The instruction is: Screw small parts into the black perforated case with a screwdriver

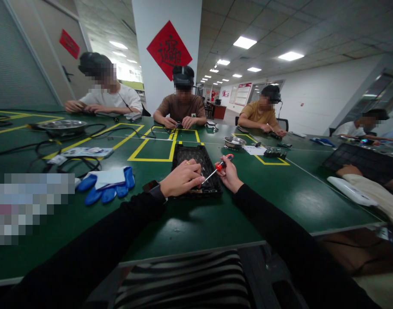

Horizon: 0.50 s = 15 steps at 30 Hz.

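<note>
A black rectangular plastic tray-like housing (212,187) lies on the green table in front of me, its inside dark and ribbed. My left hand (185,175) reaches over it from the left, fingers bent and close together, fingertips down inside near the screwdriver's tip. Whatever those fingers pinch is too small or hidden to name. In my right hand (230,175), at the housing's right edge, is a screwdriver (220,165) with a red and black handle. Its metal shaft slants down to the left into the housing, ending beside my left fingertips.
Blue-and-white gloves (109,184) and black cables (70,165) lie to the left. Metal bowls (234,142) and a black part (275,153) are farther back. Several people sit around the table. At right, a co-worker's hand touches a black panel (364,165) near a white object (352,191).
</note>
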Each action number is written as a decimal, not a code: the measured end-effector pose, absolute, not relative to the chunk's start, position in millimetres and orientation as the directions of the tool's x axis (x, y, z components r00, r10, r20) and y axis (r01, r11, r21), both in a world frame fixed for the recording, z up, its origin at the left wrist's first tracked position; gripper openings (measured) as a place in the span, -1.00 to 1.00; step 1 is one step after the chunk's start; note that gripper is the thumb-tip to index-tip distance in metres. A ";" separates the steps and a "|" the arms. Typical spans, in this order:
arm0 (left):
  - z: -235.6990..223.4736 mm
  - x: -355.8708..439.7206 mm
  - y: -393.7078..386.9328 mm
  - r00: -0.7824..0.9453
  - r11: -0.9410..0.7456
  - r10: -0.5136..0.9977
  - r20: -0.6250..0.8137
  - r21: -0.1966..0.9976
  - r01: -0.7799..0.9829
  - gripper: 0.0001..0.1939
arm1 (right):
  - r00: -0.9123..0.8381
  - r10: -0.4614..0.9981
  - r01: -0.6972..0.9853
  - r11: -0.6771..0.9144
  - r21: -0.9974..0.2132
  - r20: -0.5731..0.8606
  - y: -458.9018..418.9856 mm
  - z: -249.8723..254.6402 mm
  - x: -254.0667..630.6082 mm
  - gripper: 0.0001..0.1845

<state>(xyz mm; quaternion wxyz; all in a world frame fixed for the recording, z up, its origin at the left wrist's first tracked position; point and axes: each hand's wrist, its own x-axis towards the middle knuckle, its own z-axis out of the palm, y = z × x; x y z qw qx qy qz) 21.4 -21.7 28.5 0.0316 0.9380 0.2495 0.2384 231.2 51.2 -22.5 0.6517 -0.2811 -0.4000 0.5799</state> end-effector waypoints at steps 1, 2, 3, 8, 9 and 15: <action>28.5 21.4 -21.8 0.762 -0.872 0.484 0.430 0.173 0.457 -0.47 | 0.008 0.981 -0.532 0.167 -0.830 0.193 51.1 -22.3 231.0 -0.76; 28.5 21.5 -21.9 0.762 -0.872 0.485 0.429 0.168 0.461 -0.46 | 0.008 0.981 -0.533 0.166 -0.829 0.192 51.0 -22.2 230.8 -0.76; 28.6 21.6 -22.0 0.762 -0.871 0.486 0.427 0.165 0.463 -0.46 | 0.008 0.981 -0.533 0.167 -0.829 0.192 51.0 -22.2 230.7 -0.76; 29.3 21.9 -22.5 0.759 -0.870 0.488 0.431 0.171 0.462 -0.46 | 0.008 0.980 -0.537 0.174 -0.826 0.201 51.3 -22.8 230.8 -0.77; 29.4 21.9 -22.5 0.758 -0.870 0.489 0.432 0.173 0.462 -0.46 | 0.007 0.979 -0.539 0.174 -0.824 0.202 51.4 -23.0 230.9 -0.78; 28.7 21.9 -22.0 0.758 -0.869 0.488 0.432 0.162 0.467 -0.47 | 0.000 0.977 -0.541 0.180 -0.822 0.213 51.8 -23.6 231.6 -0.79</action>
